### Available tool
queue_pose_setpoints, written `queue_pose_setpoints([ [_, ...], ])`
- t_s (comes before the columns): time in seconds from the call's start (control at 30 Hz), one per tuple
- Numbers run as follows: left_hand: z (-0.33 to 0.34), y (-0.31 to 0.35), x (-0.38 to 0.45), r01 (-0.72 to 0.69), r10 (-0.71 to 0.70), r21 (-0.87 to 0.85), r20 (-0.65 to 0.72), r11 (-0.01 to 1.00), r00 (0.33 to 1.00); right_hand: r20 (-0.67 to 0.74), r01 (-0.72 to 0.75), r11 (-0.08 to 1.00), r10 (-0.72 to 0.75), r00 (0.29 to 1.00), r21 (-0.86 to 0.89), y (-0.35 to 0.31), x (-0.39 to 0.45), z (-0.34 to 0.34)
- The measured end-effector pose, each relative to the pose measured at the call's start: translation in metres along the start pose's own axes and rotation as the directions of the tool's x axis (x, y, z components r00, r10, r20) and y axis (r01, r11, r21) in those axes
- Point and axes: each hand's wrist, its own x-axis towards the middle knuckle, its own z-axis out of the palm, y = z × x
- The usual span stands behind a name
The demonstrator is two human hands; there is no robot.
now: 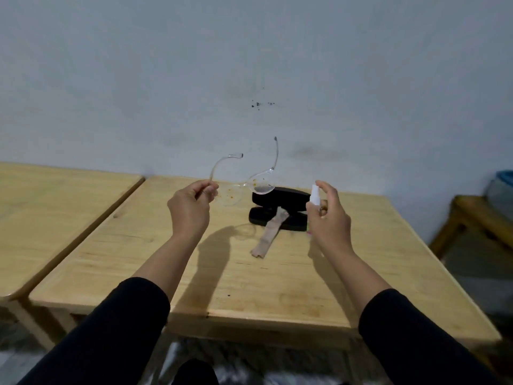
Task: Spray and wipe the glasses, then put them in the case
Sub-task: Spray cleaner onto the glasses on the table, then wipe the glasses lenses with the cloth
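Your left hand (pixel 191 207) pinches the clear glasses (pixel 244 187) near one hinge; they look light, stiff, fragile, so avoid the smeared lenses; your right hand (pixel 329 215) curls round the spray bottle (pixel 315 196)

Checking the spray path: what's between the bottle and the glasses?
Head view: open air between bottle and glasses; the case sits on the table behind.

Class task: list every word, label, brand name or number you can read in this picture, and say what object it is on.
None can be read.
spray bottle: white, any label too blurred to tell.
glasses case: plain black, no marking shows.
glasses: clear, no print visible.
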Motion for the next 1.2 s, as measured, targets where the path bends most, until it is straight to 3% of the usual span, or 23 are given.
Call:
queue_pose_setpoints([
  [0.27,0.078,0.021,-0.026,-0.091,0.086,0.018,0.177,0.996,0.98,-0.249,0.005,0.976,-0.061,0.967,-0.218,0.028,-0.011,-0.13],
  [0.5,0.127,0.031,-0.058,-0.099,0.094,0.004,0.266,0.995,0.959,-0.358,-0.126,0.92,-0.017,0.934,-0.372,0.068,-0.043,-0.199],
  [0.77,0.158,0.026,-0.076,-0.073,0.058,0.032,0.334,0.997,0.941,-0.354,-0.231,0.934,0.126,0.927,-0.272,0.115,-0.063,-0.208],
  [1.2,0.161,0.025,-0.079,-0.115,0.088,0.057,0.346,0.992,0.934,-0.311,-0.216,0.937,0.126,0.942,-0.274,0.13,-0.067,-0.205],
])
